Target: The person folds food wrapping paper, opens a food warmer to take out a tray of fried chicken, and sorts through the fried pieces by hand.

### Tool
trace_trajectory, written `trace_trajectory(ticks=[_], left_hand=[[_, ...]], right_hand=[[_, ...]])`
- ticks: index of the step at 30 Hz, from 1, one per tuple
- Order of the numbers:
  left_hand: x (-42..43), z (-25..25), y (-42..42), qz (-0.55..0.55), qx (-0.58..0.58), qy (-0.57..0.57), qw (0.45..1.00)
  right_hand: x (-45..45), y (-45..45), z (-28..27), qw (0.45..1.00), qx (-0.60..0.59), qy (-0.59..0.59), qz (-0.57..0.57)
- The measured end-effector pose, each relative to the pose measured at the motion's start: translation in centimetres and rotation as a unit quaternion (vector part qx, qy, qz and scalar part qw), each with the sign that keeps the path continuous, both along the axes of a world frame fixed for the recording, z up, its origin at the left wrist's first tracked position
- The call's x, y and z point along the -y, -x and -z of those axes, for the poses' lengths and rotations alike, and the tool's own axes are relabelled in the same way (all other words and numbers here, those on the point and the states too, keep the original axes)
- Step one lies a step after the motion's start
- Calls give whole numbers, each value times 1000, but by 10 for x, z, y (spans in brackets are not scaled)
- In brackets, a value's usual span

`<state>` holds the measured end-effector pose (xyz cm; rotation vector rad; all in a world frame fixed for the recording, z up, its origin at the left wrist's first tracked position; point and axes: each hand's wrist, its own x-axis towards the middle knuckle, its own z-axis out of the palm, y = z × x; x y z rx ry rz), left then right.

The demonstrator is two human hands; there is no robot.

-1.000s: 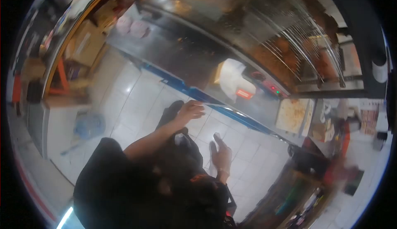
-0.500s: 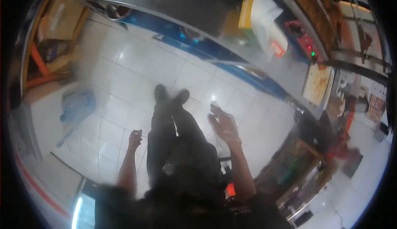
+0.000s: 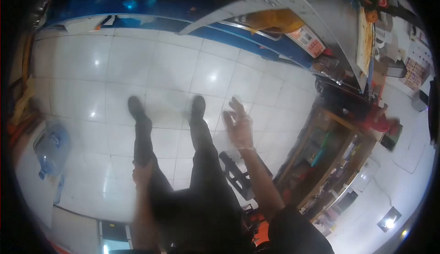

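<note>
My right hand point(image 3: 239, 129) hangs over the white tiles in front of me, fingers apart and nothing in it. It seems to wear a thin clear plastic glove. Low beside my left thigh is my left hand point(image 3: 143, 172); it is blurred and its fingers are partly hidden against the dark trousers point(image 3: 199, 157). I see nothing held there. Both legs show below me, with the dark shoes point(image 3: 198, 103) set apart on the tiled floor point(image 3: 172, 63).
A blue-fronted counter point(image 3: 160, 21) crosses the top, with an opened metal flap or edge point(image 3: 229, 15) and a yellow item point(image 3: 277, 21). A large water bottle point(image 3: 52, 148) lies left. To the right stand a wooden glass case point(image 3: 316, 155) and a black stool-like frame point(image 3: 236, 176).
The view has shifted nearer the blue counter. My feet have moved from close together to apart. My left hand has dropped back beside my thigh, while my right hand stays out in front.
</note>
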<state>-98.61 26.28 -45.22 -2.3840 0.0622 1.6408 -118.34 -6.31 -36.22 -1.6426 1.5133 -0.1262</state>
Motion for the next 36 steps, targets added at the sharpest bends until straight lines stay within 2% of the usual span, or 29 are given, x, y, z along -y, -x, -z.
trace_trajectory(ticks=[2, 5, 6, 7, 9, 11, 12, 14, 15, 17, 19, 20, 23, 24, 25, 26, 27, 29, 30, 31, 33, 34, 35, 36], left_hand=[[1, 5, 29, -7, 26, 9, 1000], [9, 10, 80, 1, 75, 12, 997], [15, 13, 98, 4, 87, -2, 996], [18, 17, 120, 8, 97, -18, 995], [-2, 34, 158, 13, 101, -13, 995], [2, 42, 190, 10, 109, -11, 994], [12, 33, 201, -30, 107, -37, 993], [16, 34, 225, -76, 105, -64, 989], [8, 34, 236, -71, 105, -22, 992], [-15, 32, 255, -76, 111, 14, 991], [-30, 36, 270, -60, 80, 60, 993], [-32, 38, 278, -58, 73, 79, 993], [-26, 39, 294, -83, 121, 83, 986], [-25, 42, 292, -103, 95, 53, 989], [-23, 44, 290, -121, 68, 24, 990], [-24, 44, 295, -126, 50, 25, 990], [-22, 44, 295, -132, 33, 27, 990], [17, 18, 293, -47, 20, 11, 999], [-1, 35, 298, -71, 34, 9, 997], [0, 42, 299, -72, 42, 22, 996], [-4, 53, 304, -61, 53, -30, 996], [-15, 64, 303, -84, 35, -23, 996], [-18, 62, 301, -84, 38, -19, 996], [-11, 49, 297, -78, 40, -15, 996]], right_hand=[[19, 29, 23, 999, 35, 10, 36], [58, 66, 47, 997, 37, 69, 9], [74, 71, 47, 997, 37, 34, 57], [90, 87, 59, 997, 36, 38, 56], [127, 113, 78, 988, 115, 78, 74], [163, 133, 77, 934, 323, 63, 141], [181, 141, 75, 891, 420, 52, 164], [216, 157, 69, 899, 374, 17, 227], [231, 164, 69, 909, 329, 9, 255], [240, 175, 80, 922, 331, 4, 199], [237, 175, 86, 894, 433, 12, 118], [237, 184, 106, 892, 440, -21, 102], [184, 143, 93, 932, 360, -9, 51], [157, 133, 96, 928, 369, -37, 41], [130, 143, 142, 876, 464, -111, 74], [102, 131, 136, 929, 338, -150, 20], [65, 110, 122, 981, 55, -23, -185], [-25, 119, 160, 893, 22, 167, -419], [-57, 110, 146, 897, 51, 100, -428], [-80, 99, 120, 915, 92, -35, -390], [-125, 96, 84, 910, 107, -192, -351], [-144, 104, 67, 901, 107, -183, -379], [-167, 119, 75, 901, 109, -178, -379], [-183, 134, 89, 864, 169, -403, -250]])
